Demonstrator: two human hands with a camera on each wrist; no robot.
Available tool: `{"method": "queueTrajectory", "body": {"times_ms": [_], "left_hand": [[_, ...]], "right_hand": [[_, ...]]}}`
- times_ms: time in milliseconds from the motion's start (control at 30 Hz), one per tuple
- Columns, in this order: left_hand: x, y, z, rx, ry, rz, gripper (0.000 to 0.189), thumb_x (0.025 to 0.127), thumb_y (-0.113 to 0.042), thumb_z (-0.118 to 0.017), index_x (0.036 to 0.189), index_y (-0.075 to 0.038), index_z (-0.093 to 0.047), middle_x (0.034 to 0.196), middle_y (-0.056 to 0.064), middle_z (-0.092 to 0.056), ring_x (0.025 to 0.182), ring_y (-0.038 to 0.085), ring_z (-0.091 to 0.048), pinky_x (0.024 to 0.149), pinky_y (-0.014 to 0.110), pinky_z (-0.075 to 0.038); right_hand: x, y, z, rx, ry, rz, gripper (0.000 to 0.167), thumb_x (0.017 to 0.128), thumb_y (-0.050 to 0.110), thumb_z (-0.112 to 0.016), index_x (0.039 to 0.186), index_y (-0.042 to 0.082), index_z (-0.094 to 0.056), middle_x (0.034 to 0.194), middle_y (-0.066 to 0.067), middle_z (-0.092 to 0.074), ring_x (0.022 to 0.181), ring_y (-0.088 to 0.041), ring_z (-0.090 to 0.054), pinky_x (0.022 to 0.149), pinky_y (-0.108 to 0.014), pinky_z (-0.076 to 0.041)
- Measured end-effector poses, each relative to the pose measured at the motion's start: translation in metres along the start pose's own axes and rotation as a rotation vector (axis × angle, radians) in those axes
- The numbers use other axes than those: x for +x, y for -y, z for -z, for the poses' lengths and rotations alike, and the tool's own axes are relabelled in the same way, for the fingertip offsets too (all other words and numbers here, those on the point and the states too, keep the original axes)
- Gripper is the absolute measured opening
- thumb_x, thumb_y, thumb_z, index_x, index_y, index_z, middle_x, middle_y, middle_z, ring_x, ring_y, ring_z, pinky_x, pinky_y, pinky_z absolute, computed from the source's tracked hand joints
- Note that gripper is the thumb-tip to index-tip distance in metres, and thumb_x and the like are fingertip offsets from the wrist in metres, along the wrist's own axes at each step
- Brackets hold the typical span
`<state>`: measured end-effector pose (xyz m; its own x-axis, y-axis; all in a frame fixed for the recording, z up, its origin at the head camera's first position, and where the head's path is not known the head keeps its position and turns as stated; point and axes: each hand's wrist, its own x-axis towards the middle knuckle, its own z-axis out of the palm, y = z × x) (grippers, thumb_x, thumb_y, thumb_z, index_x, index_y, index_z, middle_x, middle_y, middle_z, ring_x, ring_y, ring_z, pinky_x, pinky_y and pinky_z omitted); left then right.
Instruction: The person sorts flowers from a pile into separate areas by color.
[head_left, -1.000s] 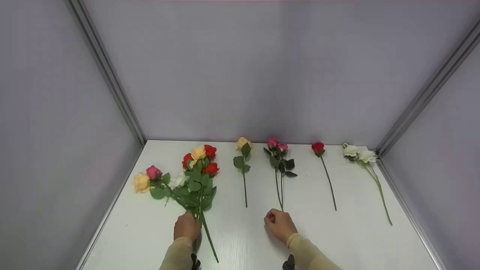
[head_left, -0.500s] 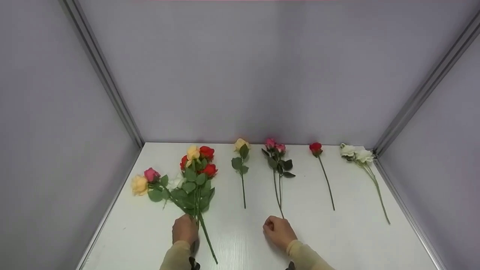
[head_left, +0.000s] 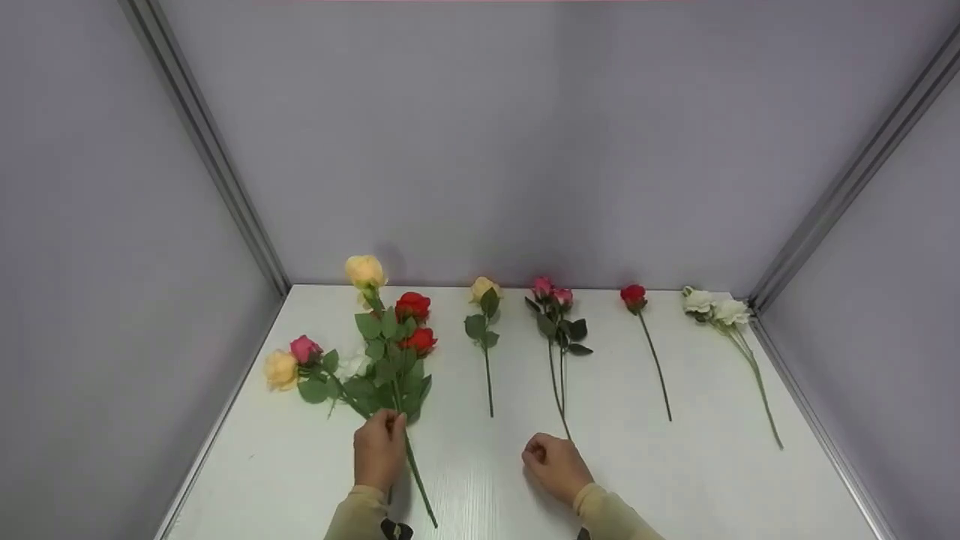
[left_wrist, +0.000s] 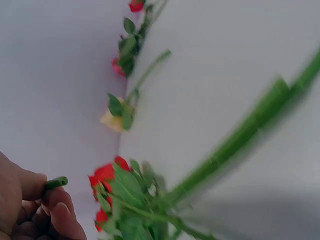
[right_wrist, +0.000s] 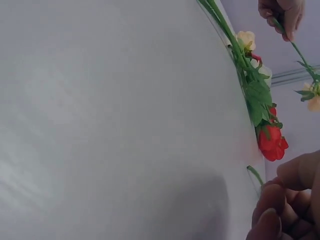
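Observation:
My left hand (head_left: 379, 451) pinches the stem of a yellow rose (head_left: 365, 271), raised above the flower pile at the left. In the left wrist view, the cut stem end (left_wrist: 57, 183) pokes out between thumb and fingers. Beneath it lie red roses (head_left: 414, 305), a white flower (head_left: 352, 365), a pink rose (head_left: 305, 349) and another yellow rose (head_left: 281, 370), their green stems crossing. My right hand (head_left: 559, 466) is low over the white table (head_left: 480, 487), fingers loosely curled, just below the stem ends of two pink roses (head_left: 543, 286). Nothing shows between its fingers in the right wrist view.
A single yellow rose (head_left: 484, 289) lies between the pile and the pink roses. Further right are a single red rose (head_left: 634, 295) and white flowers (head_left: 729, 312). Grey panels (head_left: 480, 150) enclose the table at the back and sides.
My left hand has lifted the yellow rose out of the pile, its bloom rising up and leftward. The right hand has drawn back slightly, uncovering more of a pink rose's stem.

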<state>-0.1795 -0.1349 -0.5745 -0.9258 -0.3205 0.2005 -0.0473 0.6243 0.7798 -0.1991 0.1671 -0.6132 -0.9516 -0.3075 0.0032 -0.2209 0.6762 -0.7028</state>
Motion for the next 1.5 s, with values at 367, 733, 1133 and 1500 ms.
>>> {"method": "queueTrajectory", "body": {"times_ms": [367, 733, 1133, 1500], "left_hand": [[-0.016, -0.061, -0.025, -0.208, 0.095, -0.12, 0.011, 0.093, -0.015, -0.066, 0.083, -0.013, -0.061, 0.068, -0.007, -0.054, 0.059, 0.007, -0.048, 0.054, 0.024, -0.041], [-0.024, -0.085, -0.052, -0.378, 0.164, -0.221, 0.014, 0.09, -0.012, -0.068, 0.078, -0.013, -0.063, 0.061, -0.006, -0.058, 0.051, 0.004, -0.052, 0.046, 0.022, -0.044], [-0.021, -0.079, -0.053, -0.274, 0.315, -0.193, 0.015, 0.094, -0.023, -0.064, 0.089, -0.009, -0.069, 0.069, -0.008, -0.06, 0.057, 0.003, -0.051, 0.053, 0.022, -0.044], [-0.004, -0.021, -0.013, -0.111, 0.131, -0.053, 0.007, 0.091, -0.016, -0.066, 0.09, -0.009, -0.068, 0.072, -0.005, -0.059, 0.064, 0.009, -0.052, 0.059, 0.027, -0.045]], "right_hand": [[-0.003, 0.048, 0.005, 0.175, 0.059, 0.127, 0.011, 0.096, 0.029, -0.059, 0.092, 0.022, -0.066, 0.078, 0.014, -0.061, 0.066, -0.003, -0.055, 0.059, -0.023, -0.047], [-0.004, 0.066, 0.003, 0.335, 0.025, 0.248, 0.011, 0.096, 0.027, -0.06, 0.092, 0.019, -0.067, 0.073, 0.01, -0.061, 0.055, -0.003, -0.054, 0.049, -0.024, -0.047], [0.003, 0.055, 0.001, 0.36, -0.069, 0.185, 0.017, 0.094, 0.028, -0.063, 0.084, 0.015, -0.065, 0.064, 0.0, -0.06, 0.049, -0.002, -0.051, 0.044, -0.022, -0.043], [0.021, 0.032, 0.005, 0.348, -0.069, -0.002, 0.011, 0.094, 0.017, -0.064, 0.084, 0.011, -0.065, 0.069, 0.004, -0.059, 0.056, -0.007, -0.054, 0.05, -0.025, -0.047]]}}
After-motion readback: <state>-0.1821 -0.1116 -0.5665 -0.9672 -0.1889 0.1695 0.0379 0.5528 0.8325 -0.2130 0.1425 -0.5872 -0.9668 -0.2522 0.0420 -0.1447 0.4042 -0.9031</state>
